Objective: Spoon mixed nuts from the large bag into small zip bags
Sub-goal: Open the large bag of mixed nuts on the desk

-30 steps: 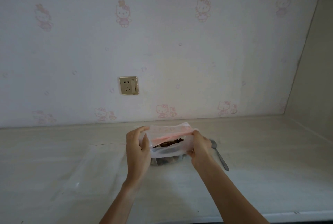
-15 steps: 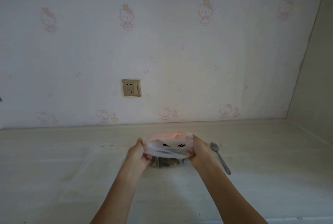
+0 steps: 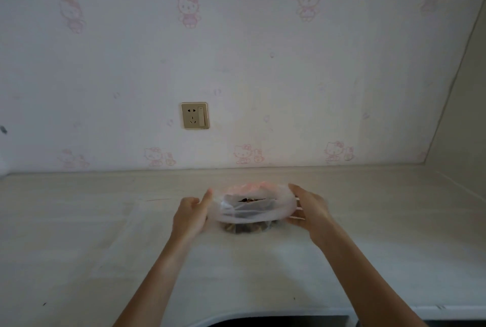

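Observation:
The large clear bag of mixed nuts [image 3: 252, 212] stands on the counter with its mouth spread wide and its rim rolled down. Dark nuts [image 3: 248, 200] show through the opening and at its base. My left hand [image 3: 190, 215] holds the rim's left side, thumb up against the plastic. On the opposite side my right hand [image 3: 310, 208] holds the rim, thumb on top and fingers below. A flat clear small zip bag [image 3: 126, 232] lies on the counter left of my left hand. The spoon is not visible.
The pale counter [image 3: 394, 234] runs back to a papered wall with a socket [image 3: 195, 115]. A side wall closes the right end. The counter's front edge [image 3: 289, 313] curves near me, with a dark gap below.
The bag's mouth has been pulled wider and its rim folded down. Both hands moved apart and lower along the rim. The spoon beside my right hand has gone out of sight.

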Motion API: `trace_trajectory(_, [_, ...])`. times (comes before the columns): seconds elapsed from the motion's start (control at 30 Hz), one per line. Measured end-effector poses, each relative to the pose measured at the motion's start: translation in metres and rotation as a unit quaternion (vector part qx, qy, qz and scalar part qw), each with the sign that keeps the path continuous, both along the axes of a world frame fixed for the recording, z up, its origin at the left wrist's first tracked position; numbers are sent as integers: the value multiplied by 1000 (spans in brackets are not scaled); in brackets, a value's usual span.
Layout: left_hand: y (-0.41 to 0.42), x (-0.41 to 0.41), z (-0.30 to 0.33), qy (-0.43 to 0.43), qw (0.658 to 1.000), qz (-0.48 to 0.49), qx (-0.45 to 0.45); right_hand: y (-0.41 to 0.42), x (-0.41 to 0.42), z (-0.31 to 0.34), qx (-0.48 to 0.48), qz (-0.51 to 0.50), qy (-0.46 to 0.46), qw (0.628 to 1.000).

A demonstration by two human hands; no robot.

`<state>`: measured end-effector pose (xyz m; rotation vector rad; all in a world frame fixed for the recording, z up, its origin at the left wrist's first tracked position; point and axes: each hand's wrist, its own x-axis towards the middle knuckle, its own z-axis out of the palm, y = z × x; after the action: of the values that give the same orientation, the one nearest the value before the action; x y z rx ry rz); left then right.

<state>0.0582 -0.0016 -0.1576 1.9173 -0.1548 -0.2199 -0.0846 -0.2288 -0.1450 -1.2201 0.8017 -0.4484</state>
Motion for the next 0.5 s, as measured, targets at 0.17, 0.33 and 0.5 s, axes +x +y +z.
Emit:
trace_trajectory(0.17, [3, 0, 3, -37, 987, -19, 157, 10, -12, 4, -157, 39, 104, 981])
trace_trajectory(0.33, [-5, -2, 5, 56, 998, -29, 20, 12, -15, 3, -207, 39, 92, 973])
trace_trajectory(0.5, [-7, -3, 3, 150, 980, -87, -98, 8, -14, 0, -157, 26, 71, 985])
